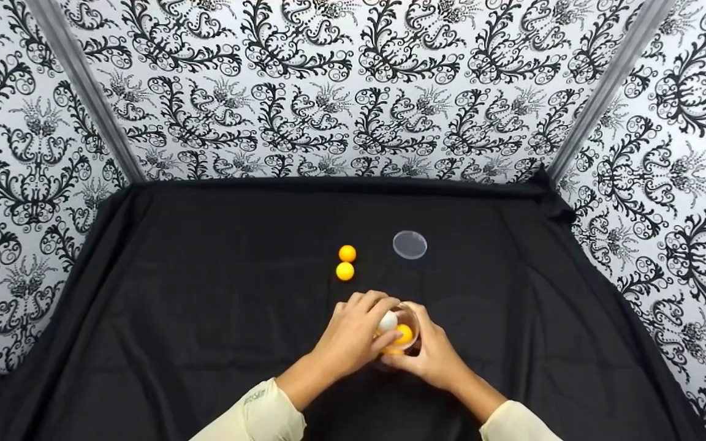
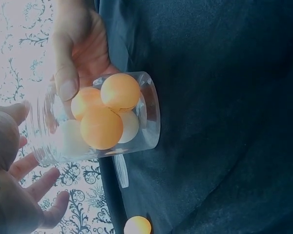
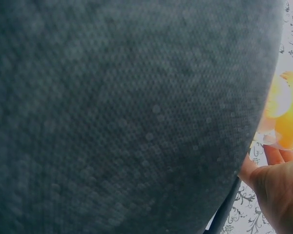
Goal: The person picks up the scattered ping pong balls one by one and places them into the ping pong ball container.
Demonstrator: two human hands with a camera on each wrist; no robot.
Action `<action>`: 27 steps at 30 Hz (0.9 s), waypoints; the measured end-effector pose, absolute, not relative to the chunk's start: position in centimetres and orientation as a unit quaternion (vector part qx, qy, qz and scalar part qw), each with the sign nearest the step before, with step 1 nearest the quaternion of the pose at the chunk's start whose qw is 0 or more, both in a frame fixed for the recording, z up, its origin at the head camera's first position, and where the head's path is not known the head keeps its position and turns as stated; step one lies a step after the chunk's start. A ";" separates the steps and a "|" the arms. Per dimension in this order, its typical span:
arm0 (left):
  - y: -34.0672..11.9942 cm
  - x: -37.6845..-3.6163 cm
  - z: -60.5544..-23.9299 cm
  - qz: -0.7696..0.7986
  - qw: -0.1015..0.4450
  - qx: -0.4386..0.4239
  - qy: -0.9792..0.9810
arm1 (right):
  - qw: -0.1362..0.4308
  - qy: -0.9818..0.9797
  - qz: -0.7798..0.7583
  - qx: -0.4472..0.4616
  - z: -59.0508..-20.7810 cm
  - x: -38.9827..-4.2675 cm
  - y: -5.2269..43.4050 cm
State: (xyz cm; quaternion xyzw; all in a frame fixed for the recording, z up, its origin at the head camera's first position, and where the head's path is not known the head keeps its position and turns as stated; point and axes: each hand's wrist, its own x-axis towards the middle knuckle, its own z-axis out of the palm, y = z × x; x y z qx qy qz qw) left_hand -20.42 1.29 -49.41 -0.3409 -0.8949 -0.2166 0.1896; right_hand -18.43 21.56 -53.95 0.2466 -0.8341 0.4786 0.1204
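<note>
My right hand grips a clear plastic jar round its side, thumb and fingers on opposite sides. Inside are several table tennis balls, among them an orange ball and a white ball near the threaded mouth. My left hand is at the jar's mouth, its fingers spread and relaxed in the left wrist view, with no ball in its grasp there. In the right wrist view, blurred dark fabric covers most of the picture, with a hand and bright balls at the right edge.
Two loose orange balls, one farther and one nearer, lie together beyond my left hand. A clear round lid rests on the black cloth to their right. Patterned walls enclose the table's back and sides.
</note>
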 end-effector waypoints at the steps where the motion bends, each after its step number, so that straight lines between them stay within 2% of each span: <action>1: 1.3 -20.5 -49.4 -0.217 0.189 -0.343 -0.894 | 0.121 -0.836 0.475 0.246 -54.3 -18.6 21.7; 8: 1.0 -21.2 -49.1 -0.212 0.163 -0.359 -0.895 | 0.095 -0.842 0.471 0.245 -55.9 -19.4 22.5; 15: 0.6 -22.8 -48.5 -0.192 0.155 -0.371 -0.895 | 0.101 -0.847 0.461 0.245 -55.7 -19.3 22.5; 21: 0.1 -26.7 -49.2 -0.211 0.152 -0.315 -0.913 | 0.096 -0.841 0.470 0.250 -56.0 -19.4 22.5; 27: 0.0 -31.1 -50.2 -0.191 0.124 -0.249 -0.941 | 0.099 -0.841 0.466 0.255 -56.1 -19.5 22.5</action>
